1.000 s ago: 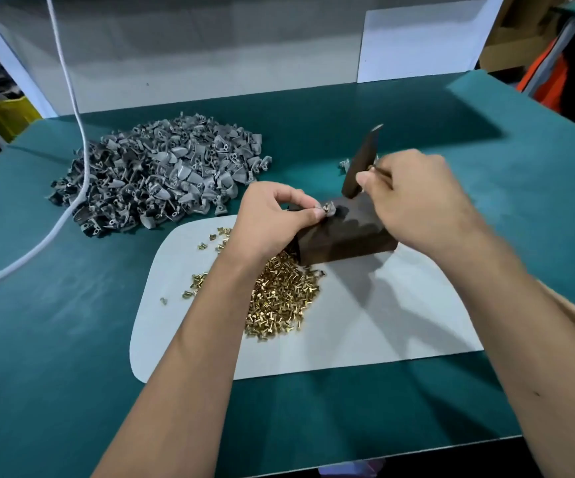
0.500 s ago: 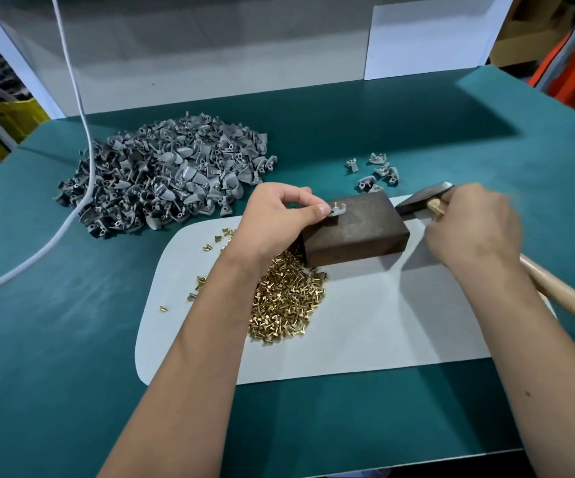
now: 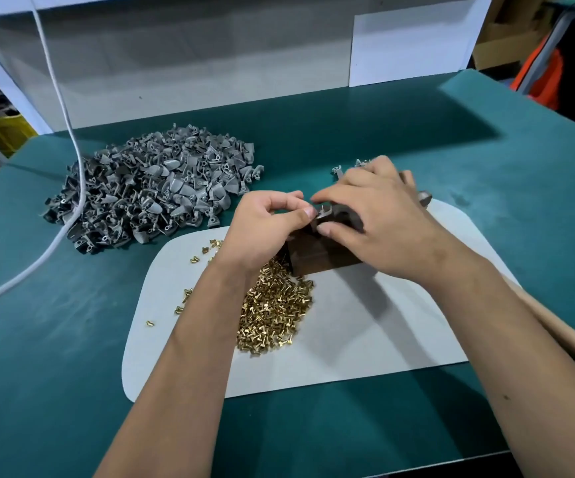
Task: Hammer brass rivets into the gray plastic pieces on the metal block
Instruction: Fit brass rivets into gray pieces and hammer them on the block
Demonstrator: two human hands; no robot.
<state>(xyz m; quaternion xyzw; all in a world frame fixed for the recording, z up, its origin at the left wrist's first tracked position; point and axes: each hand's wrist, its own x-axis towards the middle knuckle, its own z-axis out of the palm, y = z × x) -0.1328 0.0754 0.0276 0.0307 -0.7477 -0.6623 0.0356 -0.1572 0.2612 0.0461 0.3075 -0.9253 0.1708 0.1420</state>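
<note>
A dark metal block [image 3: 317, 262] stands on a white mat [image 3: 365, 339]. On its top left corner lies a gray plastic piece [image 3: 325, 216] with a rivet standing in it. My left hand [image 3: 265, 232] pinches the piece from the left with curled fingers. From the right, my right hand [image 3: 379, 222] reaches over the block, forefinger and thumb closing on the same piece. The hammer head [image 3: 425, 199] shows just behind my right hand and its wooden handle [image 3: 561, 339] runs under my right forearm. A heap of brass rivets [image 3: 272, 315] lies in front of the block.
A big pile of gray plastic pieces [image 3: 162, 191] covers the green table at the left. A white cable [image 3: 72, 174] hangs across that pile. A few gray pieces [image 3: 339, 170] lie behind my right hand. Loose rivets [image 3: 196, 260] dot the mat's left part.
The hammer came down from over the block to the mat at the right. My right hand then moved left from the handle onto the gray piece. My left hand kept its hold.
</note>
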